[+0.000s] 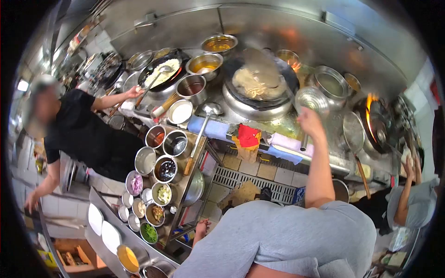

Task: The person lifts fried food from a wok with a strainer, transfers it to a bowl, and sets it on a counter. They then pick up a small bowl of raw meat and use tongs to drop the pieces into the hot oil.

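Observation:
In my right hand point(309, 122), closed round its handle, is a perforated skimmer point(312, 100). The bowl of the skimmer is slightly blurred, just right of a large wok point(289, 76). Pale, strip-like food point(254, 85) lies in that wok under steam. My left hand point(202, 228) hangs low by the cart's right side, fingers curled, with nothing visible in them. Left of the wok, a long-handled ladle point(212, 109) rests with its wooden handle over the cart of ingredient pots.
A co-worker in black point(88, 129) stirs another wok point(160, 74) at left. Another person's hands point(410, 167) are at far right, near a flaming wok point(373, 125). A round strainer point(354, 132) lies on the range. Red cloth point(249, 135) hangs at its front edge.

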Motion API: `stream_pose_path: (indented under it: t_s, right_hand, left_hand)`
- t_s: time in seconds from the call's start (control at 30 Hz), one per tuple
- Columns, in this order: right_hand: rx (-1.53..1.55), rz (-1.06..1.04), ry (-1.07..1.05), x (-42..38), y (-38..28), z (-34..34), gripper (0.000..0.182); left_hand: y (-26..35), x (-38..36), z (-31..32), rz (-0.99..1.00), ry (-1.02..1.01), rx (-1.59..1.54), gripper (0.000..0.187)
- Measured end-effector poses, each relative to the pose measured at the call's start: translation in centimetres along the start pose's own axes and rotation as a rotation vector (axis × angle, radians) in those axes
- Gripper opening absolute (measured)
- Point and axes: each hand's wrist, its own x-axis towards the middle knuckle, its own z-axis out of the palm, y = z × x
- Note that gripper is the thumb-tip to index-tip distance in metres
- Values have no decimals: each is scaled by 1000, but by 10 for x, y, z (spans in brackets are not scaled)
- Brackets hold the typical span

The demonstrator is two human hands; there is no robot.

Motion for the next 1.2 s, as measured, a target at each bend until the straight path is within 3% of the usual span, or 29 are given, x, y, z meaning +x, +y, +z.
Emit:
stream_pose_path:
  t_s: [0.03, 0.13, 0.2, 0.27, 0.3, 0.37, 0.47, 0.5, 0.57, 0.6, 0.63, 0.67, 0.7, 0.73, 0.77, 0.8, 0.87, 0.93, 0.97, 1.0, 1.07, 1.1, 1.17, 1.2]
  right_hand:
    - [-96, -48, -21, 10, 11, 20, 31]
    - [-210, -130, -18, 54, 25, 72, 24]
    - [-143, -83, 8, 72, 31, 68, 25]
    - [-73, -65, 16, 81, 30, 69, 26]
    - [12, -46, 139, 83, 32, 67, 24]
    - [-2, 8, 252, 88, 23, 59, 21]
    - [4, 56, 254, 117, 54, 68, 23]
    - [146, 36, 121, 155, 115, 82, 26]
    - [416, 378, -67, 132, 91, 29, 32]
    - [399, 323, -105, 120, 75, 0, 31]
    - [199, 272, 31, 114, 74, -13, 30]
    - [52, 95, 70, 127, 99, -21, 30]
    - [-94, -83, 114, 143, 120, -25, 30]
    - [-93, -83, 107, 149, 119, -25, 30]
    - [-221, -94, 157, 153, 115, -27, 23]
    - [-348, -108, 212, 159, 111, -30, 18]
    - [-372, -161, 149, 166, 113, -28, 16]
    - [187, 245, -165, 151, 87, -28, 18]
    - [211, 352, -312, 152, 91, -25, 17]
    - [214, 340, -316, 143, 83, -25, 17]
    - [365, 516, -472, 123, 67, -23, 8]
    - [363, 514, -477, 121, 64, -12, 8]
    - [637, 589, -507, 113, 68, 21, 4]
    - [792, 639, -507, 110, 68, 41, 6]
  left_hand:
    - [2, 7, -4, 2, -20, 31, 24]
    - [2, 23, 3, -146, 4, -410, 25]
    - [20, 27, -2, -123, -58, -333, 25]
    - [41, 28, -6, 255, 18, 214, 25]
    - [47, 37, -8, 254, 33, 201, 25]
    - [45, 47, -8, -12, 124, -397, 24]
    - [48, 41, -6, -65, 117, -333, 23]
    - [51, 40, -6, -82, 108, -287, 23]
    - [39, 31, -4, -125, 126, -310, 23]
    - [36, 29, -1, -168, 142, -334, 23]
    - [41, 17, 2, -184, 135, -264, 24]
    - [39, 7, 4, -191, 145, -270, 24]
    - [36, -1, 6, -94, 93, -168, 25]
    - [29, -10, 9, 2, 36, -63, 26]
    - [-30, 14, 19, -304, 131, -394, 29]
    - [-47, 11, 19, -300, 132, -394, 29]
    - [-59, 8, 18, -330, 54, -69, 34]
    - [-58, 6, 23, -334, 84, -159, 36]
    - [-60, 2, 25, -341, 108, -242, 38]
    - [-39, -4, 28, -352, 154, -298, 38]
    - [24, -24, 35, -367, 248, -409, 39]
    - [20, -21, 33, -368, 251, -413, 39]
    - [9, -12, 31, 86, 86, 179, 36]
    - [12, -12, 32, 91, 87, 177, 36]
